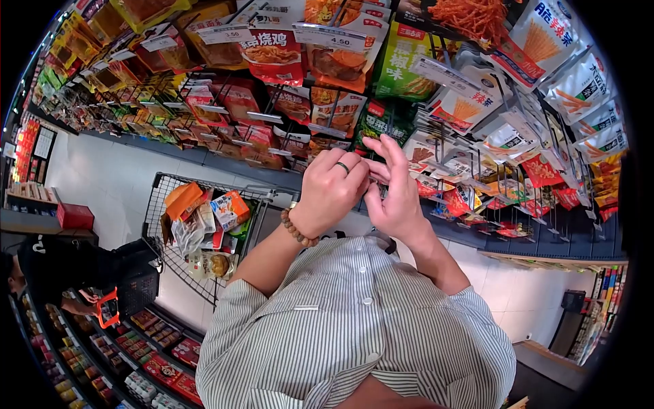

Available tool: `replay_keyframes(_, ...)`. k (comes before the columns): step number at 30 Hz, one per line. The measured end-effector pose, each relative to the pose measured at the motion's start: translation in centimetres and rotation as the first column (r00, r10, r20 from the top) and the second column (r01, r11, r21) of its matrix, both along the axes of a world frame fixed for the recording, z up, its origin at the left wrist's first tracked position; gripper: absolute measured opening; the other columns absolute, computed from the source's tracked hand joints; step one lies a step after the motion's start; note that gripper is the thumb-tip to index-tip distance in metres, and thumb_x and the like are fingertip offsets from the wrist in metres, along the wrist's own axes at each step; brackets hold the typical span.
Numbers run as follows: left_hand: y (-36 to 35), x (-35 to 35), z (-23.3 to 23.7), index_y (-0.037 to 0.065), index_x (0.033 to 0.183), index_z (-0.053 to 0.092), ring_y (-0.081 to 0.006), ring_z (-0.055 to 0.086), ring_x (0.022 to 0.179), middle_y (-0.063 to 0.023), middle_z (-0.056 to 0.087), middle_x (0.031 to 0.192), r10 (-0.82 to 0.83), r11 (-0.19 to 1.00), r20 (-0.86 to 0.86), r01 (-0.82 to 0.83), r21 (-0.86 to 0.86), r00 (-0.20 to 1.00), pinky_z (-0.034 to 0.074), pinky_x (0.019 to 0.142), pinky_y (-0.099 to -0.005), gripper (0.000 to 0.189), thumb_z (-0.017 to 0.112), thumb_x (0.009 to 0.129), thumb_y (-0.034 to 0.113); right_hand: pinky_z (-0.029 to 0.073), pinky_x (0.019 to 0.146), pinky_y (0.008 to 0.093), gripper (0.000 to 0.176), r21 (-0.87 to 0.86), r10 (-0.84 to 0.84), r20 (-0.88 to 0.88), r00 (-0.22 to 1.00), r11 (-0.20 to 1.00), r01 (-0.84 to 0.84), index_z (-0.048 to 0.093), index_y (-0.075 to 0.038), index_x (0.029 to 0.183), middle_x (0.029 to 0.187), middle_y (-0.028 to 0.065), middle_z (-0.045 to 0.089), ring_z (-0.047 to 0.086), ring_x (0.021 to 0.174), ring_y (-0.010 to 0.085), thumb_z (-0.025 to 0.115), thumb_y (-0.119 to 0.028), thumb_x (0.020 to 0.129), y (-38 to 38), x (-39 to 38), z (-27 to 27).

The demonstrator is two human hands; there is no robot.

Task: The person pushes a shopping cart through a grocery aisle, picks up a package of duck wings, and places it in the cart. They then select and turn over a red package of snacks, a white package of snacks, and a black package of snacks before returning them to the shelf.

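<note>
My left hand [334, 183], with a dark ring and a wooden bead bracelet [300, 229], is curled closed in front of my chest. Its fingertips meet the fingers of my right hand [397, 194], and whatever lies between them, if anything, is hidden. On my right hand the upper fingers are stretched out and apart, and the thumb points up toward the left hand. Just beyond both hands hang a dark green snack packet [383, 125] and an orange-and-white snack packet [335, 110] on the rack.
A wire shopping cart [155, 213] with several packaged foods, among them an orange-and-white package [230, 209], stands to my left. Hanging snack packets and price tags [330, 37] fill the rack ahead. A person in black [61, 269] with a dark basket [139, 279] is at the far left.
</note>
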State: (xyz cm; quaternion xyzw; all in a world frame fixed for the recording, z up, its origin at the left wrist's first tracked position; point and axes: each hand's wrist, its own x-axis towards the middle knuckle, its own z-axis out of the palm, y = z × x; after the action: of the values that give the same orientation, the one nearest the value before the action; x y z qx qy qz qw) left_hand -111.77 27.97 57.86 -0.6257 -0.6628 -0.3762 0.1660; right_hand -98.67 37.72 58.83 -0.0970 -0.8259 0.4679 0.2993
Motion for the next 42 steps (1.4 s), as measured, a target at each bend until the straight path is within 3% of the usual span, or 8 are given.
replay_keyframes(10,-0.9,-0.4,-0.8,0.005,0.089,0.069,-0.0238,0.064,0.076,-0.006,0.068,0.088,-0.016,0.982,0.28,-0.038,0.186,0.96,0.053,0.066,-0.0335,0.022,0.079,0.07,0.0,0.054,0.099,0.0435,0.079,-0.335,0.046,-0.059,0.997,0.94,-0.063,0.017,0.0,0.153,0.145,0.0292,0.045,0.062,0.122,0.0384,0.046,0.012,0.08,-0.5,-0.6,0.6)
replay_keyframes(19,-1.4,-0.5,-0.5,0.004,0.091,0.07,-0.0249,0.065,0.078,-0.0082,0.069,0.089,-0.007,0.976,0.379,-0.076,0.203,0.926,0.053,0.065,-0.0334,0.02,0.079,0.074,-0.001,0.055,0.1,0.0426,0.077,-0.311,0.03,-0.072,0.997,0.949,-0.051,0.019,0.0,0.152,0.144,0.0279,0.047,0.064,0.119,0.0366,0.047,0.013,0.081,-0.4,-0.9,0.6)
replay_keyframes(26,-1.4,-1.0,-0.2,-0.001,0.085,0.064,-0.0306,0.065,0.078,-0.0123,0.067,0.085,-0.041,0.981,0.45,-0.049,0.187,0.892,0.053,0.071,-0.0355,0.016,0.078,0.078,-0.005,0.059,0.087,0.034,0.049,-0.146,-0.183,-0.163,0.97,0.976,0.16,0.049,0.004,0.135,0.117,0.0194,0.068,0.072,0.102,0.0251,0.064,0.006,0.088,2.0,-0.3,2.2)
replay_keyframes(32,0.5,-2.9,3.4,-0.004,0.117,0.067,-0.0164,0.066,0.08,-0.0108,0.069,0.093,-0.179,0.973,0.505,0.074,0.221,0.844,0.052,0.075,-0.0261,0.029,0.068,0.088,-0.005,0.057,0.086,0.0335,0.042,0.107,-0.399,-0.356,0.845,0.881,0.461,0.058,0.001,0.127,0.11,0.0134,0.072,0.071,0.097,0.0202,0.067,0.002,0.086,8.0,0.5,7.8)
replay_keyframes(35,2.8,-4.8,6.3,-0.002,0.127,0.061,-0.0119,0.063,0.082,-0.0074,0.065,0.104,-0.276,0.953,0.5,0.167,0.252,0.82,0.052,0.074,-0.0253,0.037,0.066,0.09,-0.004,0.054,0.091,0.0344,0.043,0.103,-0.48,-0.385,0.788,0.826,0.554,0.058,-0.002,0.128,0.122,0.0136,0.067,0.065,0.111,0.0222,0.069,-0.003,0.087,11.5,0.4,10.6)
replay_keyframes(40,8.4,-5.9,12.2,-0.001,0.139,0.05,-0.017,0.065,0.096,-0.0114,0.061,0.125,-0.358,0.924,0.604,0.178,0.338,0.712,0.055,0.085,-0.0301,0.057,0.073,0.087,0.004,0.046,0.103,0.0403,0.061,0.133,-0.517,-0.376,0.769,0.791,0.597,0.047,0.001,0.14,0.135,0.0173,0.06,0.059,0.123,0.0272,0.073,-0.012,0.087,16.1,-0.3,12.9)
replay_keyframes(41,9.1,-6.2,13.3,-0.003,0.149,0.037,-0.019,0.058,0.119,-0.0146,0.05,0.141,-0.354,0.935,0.631,0.236,0.266,0.69,0.051,0.099,-0.0336,0.065,0.07,0.093,0.006,0.045,0.104,0.041,0.064,0.088,-0.505,-0.355,0.787,0.82,0.566,0.043,0.001,0.143,0.139,0.0195,0.056,0.057,0.125,0.0296,0.074,-0.013,0.088,16.9,-0.5,12.9)
replay_keyframes(42,10.5,-6.5,13.9,-0.003,0.149,0.037,-0.019,0.058,0.119,-0.0146,0.05,0.141,-0.346,0.937,0.63,0.218,0.273,0.695,0.051,0.099,-0.0336,0.065,0.07,0.093,0.006,0.045,0.106,0.0417,0.068,0.04,-0.49,-0.334,0.805,0.846,0.532,0.04,0.002,0.145,0.142,0.0218,0.053,0.055,0.128,0.0319,0.074,-0.015,0.089,17.8,-0.8,13.0)
